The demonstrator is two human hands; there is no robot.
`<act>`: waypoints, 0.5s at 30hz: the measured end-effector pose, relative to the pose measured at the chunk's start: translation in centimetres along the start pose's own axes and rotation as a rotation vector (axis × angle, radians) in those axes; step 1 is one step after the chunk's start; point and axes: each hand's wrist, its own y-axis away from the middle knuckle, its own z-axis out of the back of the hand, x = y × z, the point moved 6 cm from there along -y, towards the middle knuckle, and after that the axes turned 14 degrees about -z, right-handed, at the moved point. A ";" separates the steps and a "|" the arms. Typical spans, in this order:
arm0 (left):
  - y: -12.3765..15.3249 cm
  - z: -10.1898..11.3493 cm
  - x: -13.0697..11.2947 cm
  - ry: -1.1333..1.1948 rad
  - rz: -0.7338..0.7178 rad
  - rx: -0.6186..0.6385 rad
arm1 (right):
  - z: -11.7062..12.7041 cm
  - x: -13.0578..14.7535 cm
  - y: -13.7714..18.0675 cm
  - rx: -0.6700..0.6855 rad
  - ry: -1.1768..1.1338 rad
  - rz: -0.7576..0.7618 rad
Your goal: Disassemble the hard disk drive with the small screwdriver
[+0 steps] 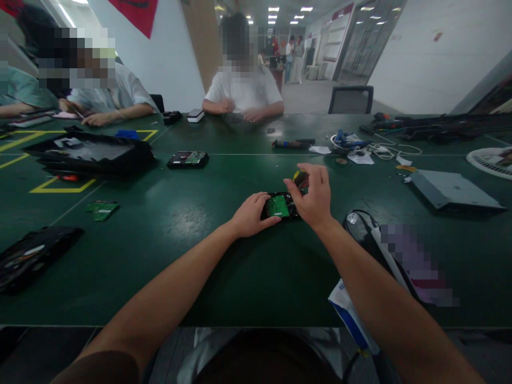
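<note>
A hard drive (296,212) with its green circuit board (278,206) facing up lies on the dark green table in front of me. My left hand (253,214) grips the drive's left end, thumb along the near edge and fingers over the far side. Above the drive's right end, my right hand (314,194) is closed around a screwdriver (299,178) with a yellow and black handle. The screwdriver's tip is hidden behind my hand, so whether it touches a screw cannot be made out.
Another drive (188,159) lies farther left, near a black tray (92,152). Loose green boards (103,209) and a black casing (36,256) are at left. On the right sit a grey metal box (456,189), tangled cables (384,149) and a pouch (364,224). People sit across the table.
</note>
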 end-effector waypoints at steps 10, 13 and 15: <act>0.1 -0.1 0.1 0.002 0.006 0.005 | -0.1 0.1 -0.1 0.017 0.008 0.003; 0.1 -0.1 0.1 0.003 -0.001 0.011 | 0.3 0.2 -0.1 -0.016 0.020 -0.008; 0.0 -0.2 0.1 0.003 -0.010 0.006 | 0.3 0.3 -0.1 -0.021 0.014 0.010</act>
